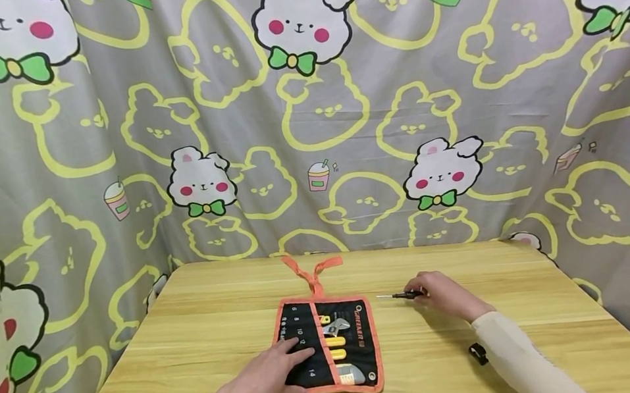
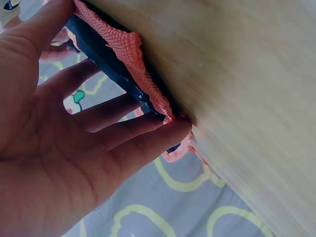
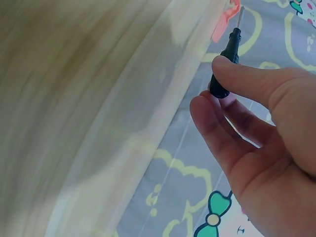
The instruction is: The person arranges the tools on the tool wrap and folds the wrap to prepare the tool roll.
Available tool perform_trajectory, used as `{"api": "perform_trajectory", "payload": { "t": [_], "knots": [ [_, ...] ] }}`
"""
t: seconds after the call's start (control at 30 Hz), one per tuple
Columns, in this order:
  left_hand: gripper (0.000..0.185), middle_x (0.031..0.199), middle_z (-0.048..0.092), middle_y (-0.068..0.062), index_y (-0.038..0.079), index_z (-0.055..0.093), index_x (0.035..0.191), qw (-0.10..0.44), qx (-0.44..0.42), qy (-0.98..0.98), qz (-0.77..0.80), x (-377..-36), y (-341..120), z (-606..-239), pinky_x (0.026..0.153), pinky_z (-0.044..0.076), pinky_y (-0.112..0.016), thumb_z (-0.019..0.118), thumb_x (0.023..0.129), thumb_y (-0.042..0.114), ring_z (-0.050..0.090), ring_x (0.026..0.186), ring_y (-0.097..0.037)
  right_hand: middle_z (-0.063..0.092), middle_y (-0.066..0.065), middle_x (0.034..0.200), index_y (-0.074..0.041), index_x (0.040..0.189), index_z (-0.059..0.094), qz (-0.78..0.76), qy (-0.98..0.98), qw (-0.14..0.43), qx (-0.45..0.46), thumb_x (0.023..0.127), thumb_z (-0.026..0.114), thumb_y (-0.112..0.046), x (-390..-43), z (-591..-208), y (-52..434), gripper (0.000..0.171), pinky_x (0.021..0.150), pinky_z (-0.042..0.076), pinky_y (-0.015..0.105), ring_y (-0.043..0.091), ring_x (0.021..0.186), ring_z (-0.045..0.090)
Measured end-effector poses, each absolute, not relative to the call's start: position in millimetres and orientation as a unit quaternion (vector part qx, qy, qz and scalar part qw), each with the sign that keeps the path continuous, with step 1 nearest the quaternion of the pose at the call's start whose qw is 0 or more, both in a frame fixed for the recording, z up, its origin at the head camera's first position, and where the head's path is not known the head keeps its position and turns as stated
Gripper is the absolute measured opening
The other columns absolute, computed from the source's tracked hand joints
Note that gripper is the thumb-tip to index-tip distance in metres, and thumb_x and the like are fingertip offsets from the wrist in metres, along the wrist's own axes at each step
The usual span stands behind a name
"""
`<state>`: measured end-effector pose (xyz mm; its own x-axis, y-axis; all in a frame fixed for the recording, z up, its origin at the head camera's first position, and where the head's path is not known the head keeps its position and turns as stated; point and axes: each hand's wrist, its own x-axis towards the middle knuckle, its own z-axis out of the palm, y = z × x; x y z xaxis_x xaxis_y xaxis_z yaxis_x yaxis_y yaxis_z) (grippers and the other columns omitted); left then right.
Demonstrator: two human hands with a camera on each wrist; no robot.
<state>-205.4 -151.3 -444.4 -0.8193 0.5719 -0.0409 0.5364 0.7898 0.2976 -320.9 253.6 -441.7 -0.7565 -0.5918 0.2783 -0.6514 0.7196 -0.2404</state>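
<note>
A black tool pouch (image 1: 354, 350) with orange edging lies unrolled on the table. Its pocket holds an adjustable wrench (image 1: 338, 326), several yellow-handled tools (image 1: 336, 342) and a grey-and-yellow tool (image 1: 350, 374), all partly hidden. My left hand (image 1: 263, 376) rests on the pouch's left part, fingers spread and mostly straight; in the left wrist view the fingers touch the orange edging (image 2: 129, 49). To the right of the pouch, my right hand (image 1: 444, 292) pinches a screwdriver (image 3: 228, 54) by its black handle between thumb and fingers. The thin metal shaft points left, toward the pouch.
Orange tie straps (image 1: 313, 276) stretch from the pouch's far edge toward the back of the wooden table (image 1: 191, 345). A small black object (image 1: 478, 354) sits beside the right sleeve. Patterned grey curtains (image 1: 346, 205) hang behind the table and along its sides.
</note>
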Motion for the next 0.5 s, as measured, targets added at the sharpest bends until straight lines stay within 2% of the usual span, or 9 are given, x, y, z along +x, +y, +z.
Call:
{"api": "perform_trajectory", "payload": {
  "t": [0.27, 0.5],
  "knots": [
    [0.073, 0.148, 0.052, -0.024, 0.02, 0.059, 0.146, 0.06, 0.295, 0.944, 0.132, -207, -152, -447, 0.104, 0.05, -0.057, 0.078, 0.083, 0.053, 0.055, 0.131, -0.043, 0.073, 0.008, 0.093, 0.0, 0.107, 0.076, 0.168, -0.919, 0.087, 0.345, 0.088, 0.076, 0.003, -322, -438, 231, 0.02, 0.071, 0.058, 0.031, 0.019, 0.081, 0.068],
    [0.073, 0.148, 0.052, -0.025, 0.019, 0.059, 0.145, 0.056, 0.298, 0.944, 0.133, -206, -151, -446, 0.104, 0.05, -0.057, 0.078, 0.083, 0.053, 0.055, 0.131, -0.044, 0.073, 0.007, 0.093, 0.0, 0.108, 0.076, 0.174, -0.915, 0.077, 0.356, 0.088, 0.076, 0.002, -324, -437, 209, 0.02, 0.071, 0.057, 0.031, 0.017, 0.08, 0.067]
  ]
}}
